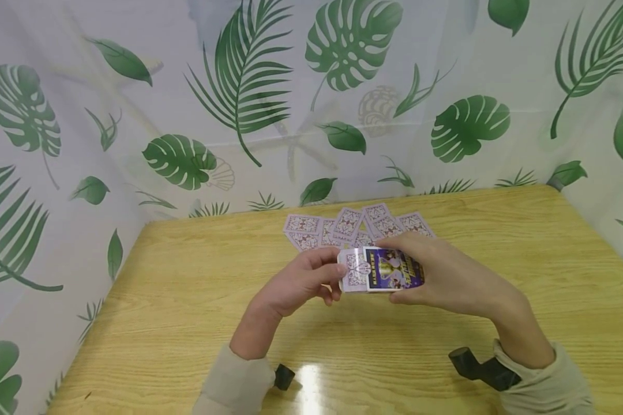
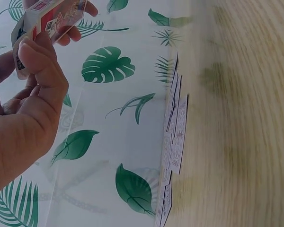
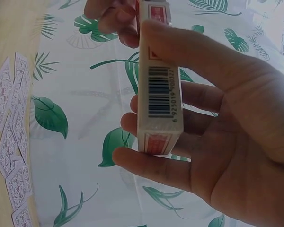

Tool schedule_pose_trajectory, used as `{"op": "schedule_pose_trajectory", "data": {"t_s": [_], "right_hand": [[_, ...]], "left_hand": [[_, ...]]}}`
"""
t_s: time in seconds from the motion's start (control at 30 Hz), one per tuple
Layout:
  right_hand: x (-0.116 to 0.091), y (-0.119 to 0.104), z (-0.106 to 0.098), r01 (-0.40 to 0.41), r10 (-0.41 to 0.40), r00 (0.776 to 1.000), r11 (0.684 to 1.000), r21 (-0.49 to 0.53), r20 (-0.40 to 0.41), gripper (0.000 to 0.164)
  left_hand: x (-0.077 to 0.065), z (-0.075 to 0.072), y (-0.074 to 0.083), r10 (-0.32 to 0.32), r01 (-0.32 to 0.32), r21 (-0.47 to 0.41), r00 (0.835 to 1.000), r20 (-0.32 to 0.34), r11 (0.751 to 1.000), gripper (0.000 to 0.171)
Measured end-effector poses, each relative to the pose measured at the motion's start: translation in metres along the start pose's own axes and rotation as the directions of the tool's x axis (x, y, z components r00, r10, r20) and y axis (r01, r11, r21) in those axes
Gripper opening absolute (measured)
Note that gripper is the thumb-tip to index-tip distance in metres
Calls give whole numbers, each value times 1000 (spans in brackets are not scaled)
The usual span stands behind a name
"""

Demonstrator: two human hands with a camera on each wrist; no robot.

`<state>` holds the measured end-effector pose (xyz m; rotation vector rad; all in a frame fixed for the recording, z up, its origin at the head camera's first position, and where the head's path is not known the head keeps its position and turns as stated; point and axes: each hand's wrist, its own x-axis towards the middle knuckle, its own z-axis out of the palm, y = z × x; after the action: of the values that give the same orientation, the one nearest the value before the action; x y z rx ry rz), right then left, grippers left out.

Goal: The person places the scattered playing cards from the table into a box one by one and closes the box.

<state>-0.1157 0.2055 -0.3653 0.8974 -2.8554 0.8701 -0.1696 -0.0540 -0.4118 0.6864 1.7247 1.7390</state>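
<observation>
My right hand [image 1: 459,279] grips a playing card box [image 1: 394,272], its purple and gold front facing up. White cards with a patterned back [image 1: 354,276] stick out of the box's left end. My left hand [image 1: 297,282] pinches that end between thumb and fingers. In the right wrist view, a barcode shows on the box's narrow side [image 3: 158,127], and the thumb and fingers of my right hand lie on either side. My left hand [image 2: 35,99] holds the end at the top left of the left wrist view.
Behind the hands, several loose playing cards [image 1: 348,223] lie overlapping, patterned backs up, near the far edge of the wooden table [image 1: 187,300]. A white cloth with green leaves [image 1: 270,115] hangs behind. Black wrist straps [image 1: 498,374] show at the sleeves.
</observation>
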Motion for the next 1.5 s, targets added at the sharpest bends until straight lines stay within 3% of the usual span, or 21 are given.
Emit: {"op": "schedule_pose_trajectory", "data": {"t_s": [0.47,1.0,1.5], "right_hand": [[3,-1,0,-9,9,1000,1000,-14,11,70],[5,-2,2,-10,10,1000,999,-34,14,71],[6,-5,8,-9,10,1000,995,-100,13,70]], "left_hand": [[2,1,0,-20,20,-16,1000,14,1000,35],[2,3,1,-35,35,-7,999,-14,999,31],[1,1,3,-63,66,79,997,-35,995,30]]}}
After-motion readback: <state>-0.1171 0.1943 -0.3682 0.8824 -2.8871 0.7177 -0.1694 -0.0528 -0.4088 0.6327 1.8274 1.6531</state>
